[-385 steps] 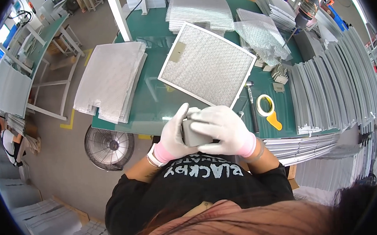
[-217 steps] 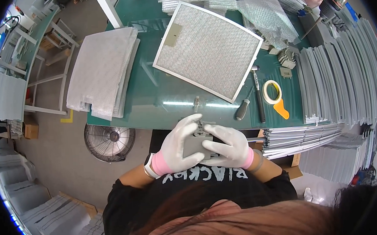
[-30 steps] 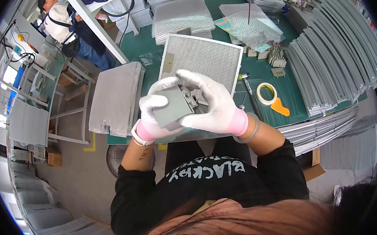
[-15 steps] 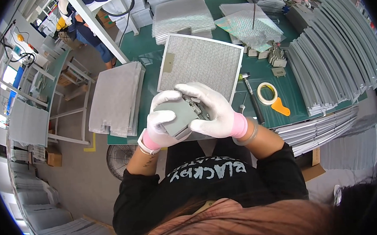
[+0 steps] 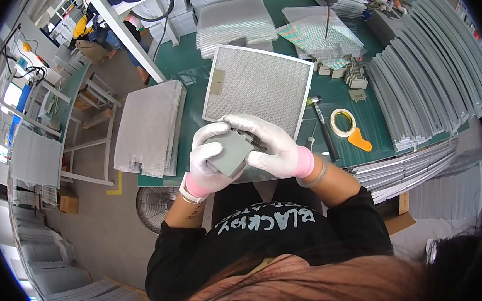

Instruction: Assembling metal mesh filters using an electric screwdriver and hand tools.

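Holding steady above the near edge of the green worktop (image 5: 190,70), left hand (image 5: 211,161) stayed clamped on a small grey block (image 5: 231,153), right hand (image 5: 271,145) closed over its far side. Compared with half a second before, lowered slightly and drawn nearer the body, grip unchanged. Judged as fitting work still under way. Beyond lay a mesh filter panel (image 5: 259,85); farther right, a tape roll (image 5: 342,122).

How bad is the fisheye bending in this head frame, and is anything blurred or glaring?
Head view: stacked grey metal strips curve strongly near the rim; black vignette at corners; the white-gloved hands and small grey metal part look sharp; even lighting, no strong glare.
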`<state>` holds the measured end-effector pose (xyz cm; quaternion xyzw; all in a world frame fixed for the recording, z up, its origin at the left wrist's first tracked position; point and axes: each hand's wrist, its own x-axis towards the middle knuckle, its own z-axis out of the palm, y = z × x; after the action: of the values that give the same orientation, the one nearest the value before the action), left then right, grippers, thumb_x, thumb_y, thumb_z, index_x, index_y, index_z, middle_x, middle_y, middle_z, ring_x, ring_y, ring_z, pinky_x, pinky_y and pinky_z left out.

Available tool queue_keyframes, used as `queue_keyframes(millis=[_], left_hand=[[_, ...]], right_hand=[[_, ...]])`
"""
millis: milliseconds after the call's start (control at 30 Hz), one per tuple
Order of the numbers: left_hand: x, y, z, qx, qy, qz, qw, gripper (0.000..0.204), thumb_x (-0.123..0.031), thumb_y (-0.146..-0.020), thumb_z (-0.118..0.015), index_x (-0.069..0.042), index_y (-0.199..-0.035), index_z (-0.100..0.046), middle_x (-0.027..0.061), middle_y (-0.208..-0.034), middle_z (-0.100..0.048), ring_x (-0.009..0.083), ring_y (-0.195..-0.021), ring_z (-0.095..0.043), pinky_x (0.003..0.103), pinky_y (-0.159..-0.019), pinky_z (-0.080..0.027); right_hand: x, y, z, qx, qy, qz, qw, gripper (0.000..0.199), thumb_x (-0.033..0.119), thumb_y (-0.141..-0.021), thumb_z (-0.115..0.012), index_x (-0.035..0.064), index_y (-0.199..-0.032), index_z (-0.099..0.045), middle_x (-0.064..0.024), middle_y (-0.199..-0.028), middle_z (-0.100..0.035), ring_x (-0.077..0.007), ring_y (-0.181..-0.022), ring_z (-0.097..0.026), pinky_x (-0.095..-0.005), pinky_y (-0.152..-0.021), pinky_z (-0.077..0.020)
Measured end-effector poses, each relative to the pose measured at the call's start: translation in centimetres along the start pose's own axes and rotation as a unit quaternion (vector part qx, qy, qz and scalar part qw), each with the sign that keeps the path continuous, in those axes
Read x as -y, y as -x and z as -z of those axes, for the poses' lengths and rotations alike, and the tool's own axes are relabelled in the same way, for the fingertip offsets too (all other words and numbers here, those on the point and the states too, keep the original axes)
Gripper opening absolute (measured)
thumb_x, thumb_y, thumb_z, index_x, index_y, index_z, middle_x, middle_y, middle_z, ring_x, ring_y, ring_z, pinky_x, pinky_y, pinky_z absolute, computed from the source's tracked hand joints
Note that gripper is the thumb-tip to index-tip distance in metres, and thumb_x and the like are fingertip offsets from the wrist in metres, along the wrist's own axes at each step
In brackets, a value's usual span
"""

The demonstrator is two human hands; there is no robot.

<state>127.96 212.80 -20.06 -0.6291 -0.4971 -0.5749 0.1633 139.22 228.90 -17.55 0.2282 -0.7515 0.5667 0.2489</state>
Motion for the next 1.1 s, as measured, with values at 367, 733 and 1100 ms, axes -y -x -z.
queue_keyframes(millis=[367, 733, 1100], left_hand=[[-0.6, 1.4, -0.7, -0.013, -0.082, 0.094, 0.992, 0.088, 0.004, -0.065, -0.084, -0.012, -0.136, -0.035, 0.0199, -0.133, -0.049, 0.0324, -0.122, -0.054, 0.042, -0.098, -0.049], [0.0, 1.7, -0.6, -0.034, -0.060, 0.152, 0.986, 0.075, 0.002, -0.064, -0.083, -0.010, -0.125, -0.042, 0.0199, -0.130, -0.051, 0.0326, -0.119, -0.055, 0.043, -0.101, -0.047], [1.0, 2.5, 0.4, -0.125, 0.214, 0.294, 0.923, 0.083, 0.007, -0.063, -0.080, -0.012, -0.130, -0.035, 0.0173, -0.136, -0.041, 0.0258, -0.121, -0.053, 0.042, -0.103, -0.048]], right_hand=[[-2.1, 0.8, -1.0, 0.006, -0.064, -0.092, 0.994, 0.056, 0.022, -0.100, -0.041, -0.0051, -0.149, -0.036, -0.0198, -0.146, -0.045, -0.0285, -0.138, -0.043, -0.0385, -0.116, -0.0304], [-2.2, 0.2, -1.2, -0.023, -0.004, -0.150, 0.988, 0.050, 0.023, -0.103, -0.041, -0.0044, -0.145, -0.042, -0.0180, -0.142, -0.050, -0.0273, -0.133, -0.048, -0.0382, -0.113, -0.0357], [-1.9, 0.5, -0.3, -0.014, 0.192, -0.059, 0.980, 0.021, 0.010, -0.084, -0.070, 0.0054, -0.104, -0.067, -0.0125, -0.089, -0.067, -0.0329, -0.081, -0.065, -0.0402, -0.074, -0.0531]])
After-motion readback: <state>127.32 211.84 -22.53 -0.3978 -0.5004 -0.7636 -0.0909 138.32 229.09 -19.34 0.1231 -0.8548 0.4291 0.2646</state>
